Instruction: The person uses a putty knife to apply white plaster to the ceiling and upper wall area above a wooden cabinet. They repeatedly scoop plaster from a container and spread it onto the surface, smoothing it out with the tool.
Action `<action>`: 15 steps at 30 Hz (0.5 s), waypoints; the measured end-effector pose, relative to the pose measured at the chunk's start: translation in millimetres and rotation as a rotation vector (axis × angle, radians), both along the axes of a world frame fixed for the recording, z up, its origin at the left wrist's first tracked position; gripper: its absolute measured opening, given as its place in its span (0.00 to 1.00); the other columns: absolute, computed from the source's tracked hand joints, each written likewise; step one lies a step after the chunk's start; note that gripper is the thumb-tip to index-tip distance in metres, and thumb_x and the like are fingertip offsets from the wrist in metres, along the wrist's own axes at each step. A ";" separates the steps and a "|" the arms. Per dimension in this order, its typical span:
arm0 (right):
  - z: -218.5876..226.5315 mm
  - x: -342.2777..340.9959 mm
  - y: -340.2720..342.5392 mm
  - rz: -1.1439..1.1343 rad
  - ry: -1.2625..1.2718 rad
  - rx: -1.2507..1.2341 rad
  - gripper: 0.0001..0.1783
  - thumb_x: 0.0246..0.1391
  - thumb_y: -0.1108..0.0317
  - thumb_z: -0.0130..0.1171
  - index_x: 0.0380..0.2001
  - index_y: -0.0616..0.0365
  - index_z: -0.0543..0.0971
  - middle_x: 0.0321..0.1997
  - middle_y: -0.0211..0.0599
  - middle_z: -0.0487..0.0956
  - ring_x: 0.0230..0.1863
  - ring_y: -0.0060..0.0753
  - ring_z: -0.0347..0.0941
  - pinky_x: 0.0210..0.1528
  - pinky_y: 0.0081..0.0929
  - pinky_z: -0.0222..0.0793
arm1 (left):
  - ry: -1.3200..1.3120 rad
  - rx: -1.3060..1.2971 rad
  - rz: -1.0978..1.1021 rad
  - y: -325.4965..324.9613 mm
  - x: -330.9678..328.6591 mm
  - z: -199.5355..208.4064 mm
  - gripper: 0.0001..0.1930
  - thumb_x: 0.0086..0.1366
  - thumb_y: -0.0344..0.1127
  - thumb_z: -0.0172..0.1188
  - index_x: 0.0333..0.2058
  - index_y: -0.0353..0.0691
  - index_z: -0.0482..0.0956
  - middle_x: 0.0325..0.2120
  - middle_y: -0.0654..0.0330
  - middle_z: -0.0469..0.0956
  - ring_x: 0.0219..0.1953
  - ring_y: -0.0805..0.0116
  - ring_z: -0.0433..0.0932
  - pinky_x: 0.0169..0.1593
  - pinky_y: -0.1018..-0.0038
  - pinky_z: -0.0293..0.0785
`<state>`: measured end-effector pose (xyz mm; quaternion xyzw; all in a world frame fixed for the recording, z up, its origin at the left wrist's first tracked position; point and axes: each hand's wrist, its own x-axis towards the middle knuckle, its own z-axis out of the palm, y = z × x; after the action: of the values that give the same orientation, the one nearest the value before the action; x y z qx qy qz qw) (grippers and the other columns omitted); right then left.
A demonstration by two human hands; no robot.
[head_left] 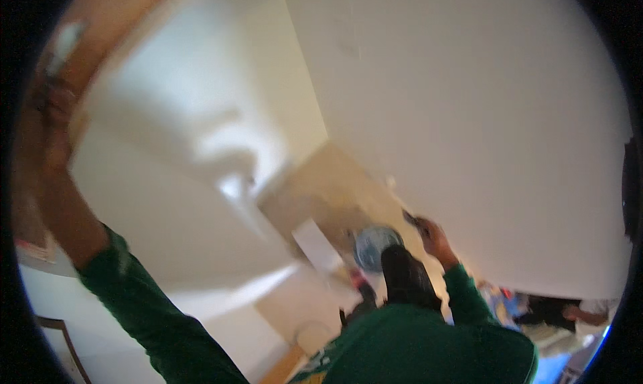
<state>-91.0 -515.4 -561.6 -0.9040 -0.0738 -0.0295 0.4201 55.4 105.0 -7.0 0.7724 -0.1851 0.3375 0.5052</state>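
Note:
My left arm, in a green sleeve, reaches up to the far left. There my left hand (59, 109) is raised against a brown wooden surface (127, 22), its fingers closed and blurred. A pale, smeared shape (65, 43) shows just beyond the fingers; I cannot make out what it is or whether the hand grips it. Lower down and to the right, my right hand (435, 240) is closed around a small dark tool (410, 218), whose tip points up and left. This hand is close to the large pale wall (469, 116). Its exact kind of tool is too blurred to tell.
Below me a grey-blue bucket (368, 250) stands on the tan floor (321, 176), with a flat white panel (317, 245) left of it. A pale wall (161, 216) runs along the left. Another person's arm (589, 315) shows at lower right, near assorted items.

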 end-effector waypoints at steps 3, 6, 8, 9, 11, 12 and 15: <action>33.0 33.5 -6.4 -0.092 0.233 0.439 0.19 0.63 0.72 0.54 0.56 0.64 0.75 0.49 0.42 0.81 0.49 0.35 0.77 0.56 0.37 0.72 | -0.010 -0.324 0.190 -61.1 -35.7 -6.7 0.12 0.74 0.36 0.48 0.44 0.31 0.72 0.28 0.54 0.76 0.24 0.68 0.76 0.27 0.74 0.77; 72.4 65.5 10.7 -0.050 0.174 0.917 0.20 0.66 0.66 0.56 0.56 0.65 0.75 0.47 0.36 0.81 0.47 0.30 0.76 0.55 0.34 0.72 | -0.042 -0.380 0.161 -114.8 -32.1 -0.7 0.11 0.74 0.36 0.48 0.41 0.32 0.73 0.26 0.58 0.76 0.23 0.71 0.75 0.26 0.77 0.76; 111.1 58.6 17.9 0.053 0.126 0.995 0.21 0.67 0.64 0.57 0.57 0.66 0.74 0.47 0.35 0.81 0.48 0.29 0.76 0.55 0.33 0.72 | -0.035 -0.399 0.164 -123.0 -63.3 -2.5 0.11 0.73 0.36 0.48 0.43 0.32 0.72 0.26 0.58 0.76 0.22 0.71 0.75 0.25 0.76 0.75; 121.6 68.4 16.4 0.115 0.089 0.952 0.21 0.67 0.63 0.57 0.57 0.66 0.74 0.47 0.35 0.81 0.48 0.29 0.76 0.55 0.33 0.72 | -0.030 -0.419 0.180 -129.2 -87.1 -14.1 0.11 0.73 0.36 0.48 0.43 0.33 0.72 0.27 0.57 0.77 0.21 0.71 0.75 0.25 0.76 0.74; 152.3 60.0 17.6 0.273 -0.036 1.014 0.20 0.67 0.63 0.57 0.55 0.66 0.75 0.48 0.36 0.82 0.48 0.30 0.77 0.56 0.32 0.71 | 0.009 -0.448 0.210 -130.2 -120.8 -21.6 0.11 0.73 0.36 0.47 0.44 0.33 0.72 0.28 0.56 0.78 0.20 0.70 0.74 0.25 0.76 0.74; 174.8 72.4 13.7 0.338 -0.134 1.013 0.20 0.67 0.63 0.57 0.55 0.66 0.75 0.48 0.37 0.82 0.48 0.29 0.77 0.56 0.32 0.71 | 0.055 -0.465 0.249 -129.0 -131.0 -28.1 0.11 0.73 0.36 0.47 0.45 0.34 0.73 0.28 0.56 0.78 0.19 0.70 0.74 0.25 0.76 0.73; 281.1 145.5 23.0 0.525 -0.398 0.992 0.19 0.65 0.63 0.58 0.52 0.66 0.77 0.47 0.40 0.82 0.47 0.29 0.77 0.55 0.32 0.71 | -0.008 -0.607 0.283 -120.0 -104.9 -27.0 0.11 0.71 0.36 0.47 0.44 0.36 0.73 0.28 0.56 0.79 0.17 0.70 0.75 0.21 0.76 0.73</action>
<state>54.6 -492.4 -280.5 -0.5285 -0.3496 -0.1247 0.7635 -49.6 -14.9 -34.0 0.6034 0.0311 0.4471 0.6596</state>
